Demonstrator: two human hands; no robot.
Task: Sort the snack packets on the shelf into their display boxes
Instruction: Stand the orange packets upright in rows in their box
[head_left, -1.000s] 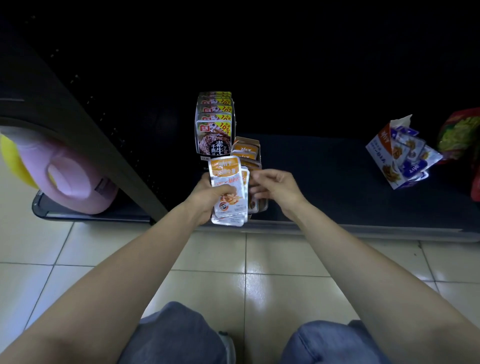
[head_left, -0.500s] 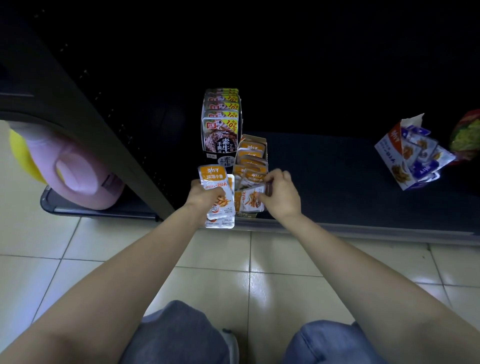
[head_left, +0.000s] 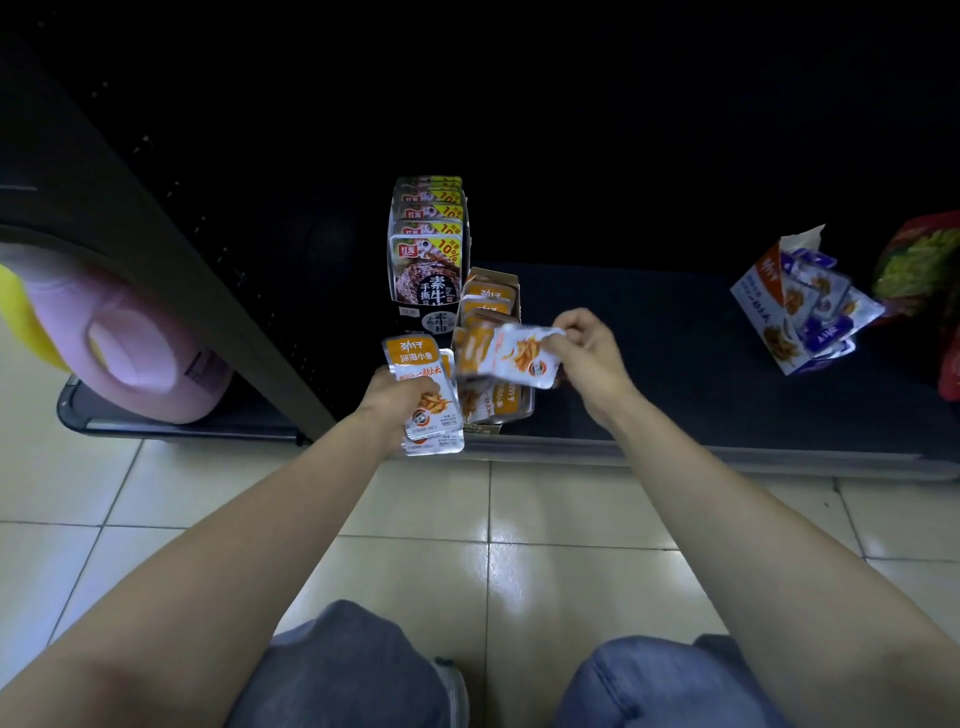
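My left hand (head_left: 397, 402) grips a small stack of orange-and-white snack packets (head_left: 423, 395) at the front edge of the dark bottom shelf (head_left: 649, 364). My right hand (head_left: 587, 358) pinches one more orange-and-white packet (head_left: 519, 356), blurred and lying sideways just above the orange display box (head_left: 491, 343), which holds several packets of the same kind. Behind it stands a black display box (head_left: 428, 249) filled with dark packets carrying yellow 10% labels.
At the shelf's right end a white-and-blue display box (head_left: 763, 312) leans open with several blue packets spilling out. Red and green bags (head_left: 922, 265) lie beyond it. A pink jug (head_left: 124, 353) with a yellow cap sits on the neighbouring shelf to the left. Pale floor tiles lie below.
My right hand has lifted one packet up and to the right, away from the stack, and turned it sideways over the orange box. My left hand still holds the rest of the stack.
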